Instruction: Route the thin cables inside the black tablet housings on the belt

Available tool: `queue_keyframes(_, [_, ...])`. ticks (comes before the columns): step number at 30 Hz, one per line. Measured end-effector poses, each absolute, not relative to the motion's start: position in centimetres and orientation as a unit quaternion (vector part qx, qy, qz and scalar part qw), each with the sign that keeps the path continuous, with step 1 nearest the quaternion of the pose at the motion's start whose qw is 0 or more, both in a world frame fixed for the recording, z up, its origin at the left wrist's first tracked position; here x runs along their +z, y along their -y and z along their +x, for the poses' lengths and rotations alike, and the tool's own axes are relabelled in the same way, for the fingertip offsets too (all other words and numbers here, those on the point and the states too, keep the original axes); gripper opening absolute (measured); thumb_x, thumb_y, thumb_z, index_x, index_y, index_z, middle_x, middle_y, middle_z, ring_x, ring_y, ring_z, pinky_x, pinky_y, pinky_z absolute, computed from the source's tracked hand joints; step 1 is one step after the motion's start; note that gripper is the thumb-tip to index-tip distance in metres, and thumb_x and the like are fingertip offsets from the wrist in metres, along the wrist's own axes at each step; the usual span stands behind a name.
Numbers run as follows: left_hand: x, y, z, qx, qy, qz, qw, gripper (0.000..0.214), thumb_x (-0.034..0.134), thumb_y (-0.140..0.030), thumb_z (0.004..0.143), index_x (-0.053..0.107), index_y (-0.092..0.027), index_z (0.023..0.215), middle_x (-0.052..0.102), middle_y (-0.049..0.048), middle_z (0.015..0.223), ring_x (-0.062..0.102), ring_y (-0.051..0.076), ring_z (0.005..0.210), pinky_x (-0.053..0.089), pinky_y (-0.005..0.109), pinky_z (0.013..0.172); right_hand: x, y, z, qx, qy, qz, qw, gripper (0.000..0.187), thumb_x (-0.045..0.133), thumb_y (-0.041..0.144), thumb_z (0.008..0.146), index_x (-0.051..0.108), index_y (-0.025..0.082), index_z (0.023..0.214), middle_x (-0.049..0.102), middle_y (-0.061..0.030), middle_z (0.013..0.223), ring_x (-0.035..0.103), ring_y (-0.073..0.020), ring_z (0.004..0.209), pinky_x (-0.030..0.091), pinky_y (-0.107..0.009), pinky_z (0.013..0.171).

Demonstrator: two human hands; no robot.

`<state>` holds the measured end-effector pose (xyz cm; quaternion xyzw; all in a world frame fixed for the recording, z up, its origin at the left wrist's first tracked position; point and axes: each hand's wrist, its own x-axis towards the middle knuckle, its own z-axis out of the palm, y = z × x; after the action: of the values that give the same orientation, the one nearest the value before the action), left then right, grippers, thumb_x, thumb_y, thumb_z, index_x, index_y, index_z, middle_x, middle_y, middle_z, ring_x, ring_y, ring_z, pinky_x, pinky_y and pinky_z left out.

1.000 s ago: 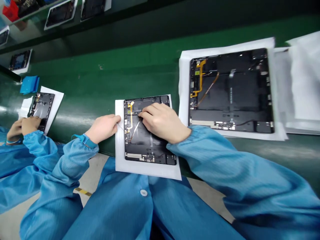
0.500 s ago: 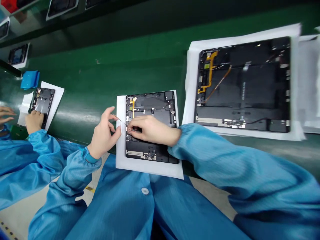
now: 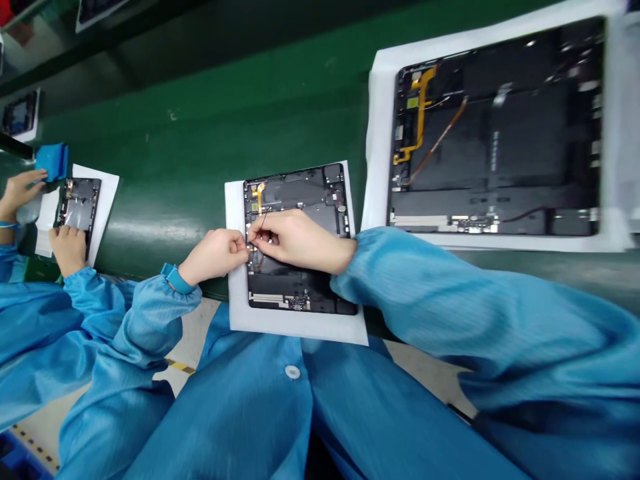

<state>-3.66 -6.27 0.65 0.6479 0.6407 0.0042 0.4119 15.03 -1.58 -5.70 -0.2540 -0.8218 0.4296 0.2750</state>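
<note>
An opened tablet (image 3: 320,293) lies on a white sheet (image 3: 295,325), its black inside, a yellow flex cable (image 3: 259,198) and small parts showing. Over its left half, my right hand (image 3: 300,239) is closed in a pinch on a thin dark cable (image 3: 263,221), whose end sticks up by the index finger. My left hand (image 3: 214,255) is closed at the tablet's left edge, fingertips close to those of the right hand. Whatever sits between the left fingertips is hidden.
A larger-looking opened tablet (image 3: 535,160) lies on white sheets to the right. At left, a co-worker's hands (image 3: 69,250) are by another opened device (image 3: 83,200) and a blue folded piece (image 3: 51,161). The green bench (image 3: 170,160) runs across.
My left hand has moved from raised with fingers apart to closed at the tablet's left edge. The thin cable no longer stretches toward it. The co-worker's far hand has reached the blue piece.
</note>
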Motion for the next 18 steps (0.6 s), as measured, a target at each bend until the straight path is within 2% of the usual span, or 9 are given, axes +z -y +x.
queue_keyframes(5, [0.8,5.7,-3.8,-0.002,-0.639,0.595,0.488,0.019,0.059,-0.014,0.086,0.053,-0.018,0.069,0.06,-0.0055,0.052,0.051,0.007,0.037,0.04,0.018,0.046,-6.0,1.7,14.9,0.416,0.831,-0.241,0.28,0.016,0.055,0.012,0.088,0.069,0.019,0.089,0.073,-0.0037,0.084,0.064,-0.0161,0.073,0.05,-0.029,0.076])
queue_keyframes(11, [1.1,5.1,-3.8,-0.016,-0.627,0.547,0.554,0.021,0.059,-0.011,0.09,0.051,-0.018,0.072,0.061,-0.0051,0.051,0.05,0.006,0.034,0.037,0.016,0.038,-6.4,1.8,14.9,0.394,0.846,-0.212,0.289,0.018,0.051,0.014,0.093,0.068,0.018,0.09,0.072,-0.0075,0.089,0.065,-0.0198,0.083,0.051,-0.033,0.081])
queue_keyframes(18, [1.3,4.5,-3.8,-0.023,-0.622,0.518,0.586,0.025,0.06,-0.006,0.089,0.05,-0.018,0.07,0.061,-0.0055,0.051,0.05,0.005,0.034,0.036,0.015,0.036,-6.9,1.9,14.8,0.361,0.862,-0.197,0.296,0.02,0.05,0.013,0.095,0.069,0.018,0.094,0.07,-0.0084,0.089,0.063,-0.0214,0.085,0.051,-0.035,0.081])
